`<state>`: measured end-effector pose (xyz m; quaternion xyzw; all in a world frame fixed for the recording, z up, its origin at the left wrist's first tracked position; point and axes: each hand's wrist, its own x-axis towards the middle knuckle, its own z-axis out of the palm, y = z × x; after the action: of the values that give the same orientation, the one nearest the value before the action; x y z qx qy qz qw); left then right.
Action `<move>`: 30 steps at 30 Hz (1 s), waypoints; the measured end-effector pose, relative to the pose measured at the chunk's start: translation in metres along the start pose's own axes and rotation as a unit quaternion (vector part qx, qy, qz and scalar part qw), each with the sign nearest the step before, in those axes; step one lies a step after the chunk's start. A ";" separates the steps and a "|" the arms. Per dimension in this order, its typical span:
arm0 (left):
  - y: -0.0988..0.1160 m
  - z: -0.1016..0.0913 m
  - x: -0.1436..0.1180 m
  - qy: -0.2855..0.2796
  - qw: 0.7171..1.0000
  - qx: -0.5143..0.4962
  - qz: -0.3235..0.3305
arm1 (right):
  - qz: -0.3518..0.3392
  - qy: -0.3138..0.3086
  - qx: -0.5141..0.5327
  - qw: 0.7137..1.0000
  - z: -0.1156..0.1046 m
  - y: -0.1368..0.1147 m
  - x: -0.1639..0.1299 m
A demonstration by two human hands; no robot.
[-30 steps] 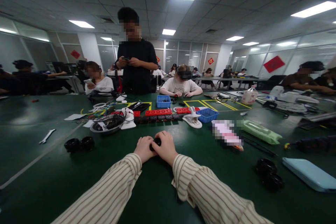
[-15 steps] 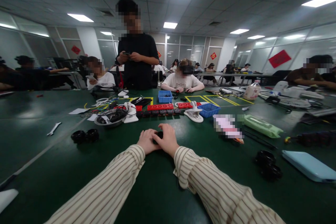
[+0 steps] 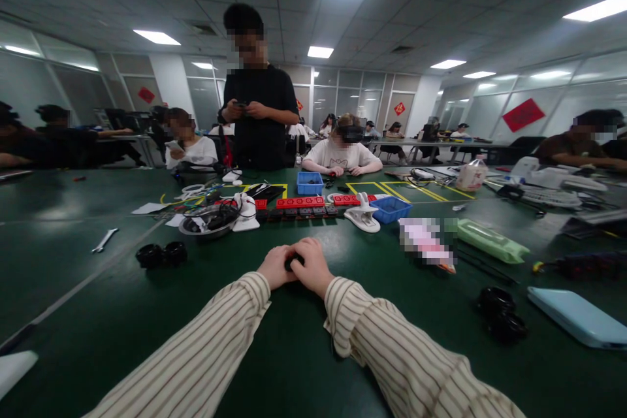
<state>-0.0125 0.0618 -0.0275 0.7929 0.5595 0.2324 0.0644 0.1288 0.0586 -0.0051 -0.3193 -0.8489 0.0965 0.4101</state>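
Note:
My left hand [image 3: 275, 266] and my right hand [image 3: 313, 264] rest together on the green table [image 3: 274, 353], both closed around a small black round part [image 3: 292, 261] that is mostly hidden between the fingers. Both arms wear striped sleeves. Beyond my hands lies a row of red and black power strips [image 3: 300, 206]. A pair of black round parts [image 3: 161, 254] sits to the left and another pair of black round parts [image 3: 500, 313] to the right.
A metal bowl with cables [image 3: 208, 220], a white clip stand [image 3: 362, 214], two blue baskets [image 3: 389, 208], a wrench [image 3: 104, 240], a green pack [image 3: 487, 242] and a light blue case [image 3: 578, 317] lie around. One person stands opposite [image 3: 257, 111]; others sit at the tables.
My hands stay clasped on the black part and have barely shifted. The view has tilted slightly, so the table objects sit a little differently in frame.

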 end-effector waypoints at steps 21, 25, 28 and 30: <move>0.002 -0.010 0.001 -0.029 0.998 -0.052 0.000 | 0.106 -0.006 -0.073 0.992 0.001 0.004 0.002; -0.009 -0.009 0.003 -0.064 0.992 -0.108 0.027 | 0.011 -0.033 0.007 0.999 -0.001 0.003 0.000; -0.008 -0.006 0.002 -0.041 0.992 -0.110 0.035 | 0.012 -0.002 0.007 1.000 0.000 0.001 -0.001; -0.005 -0.004 0.001 -0.023 0.996 -0.076 0.028 | 0.054 0.018 -0.018 0.998 0.001 0.000 -0.001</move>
<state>-0.0181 0.0638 -0.0251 0.8060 0.5166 0.2577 0.1305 0.1284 0.0583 -0.0066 -0.3736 -0.8247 0.0970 0.4134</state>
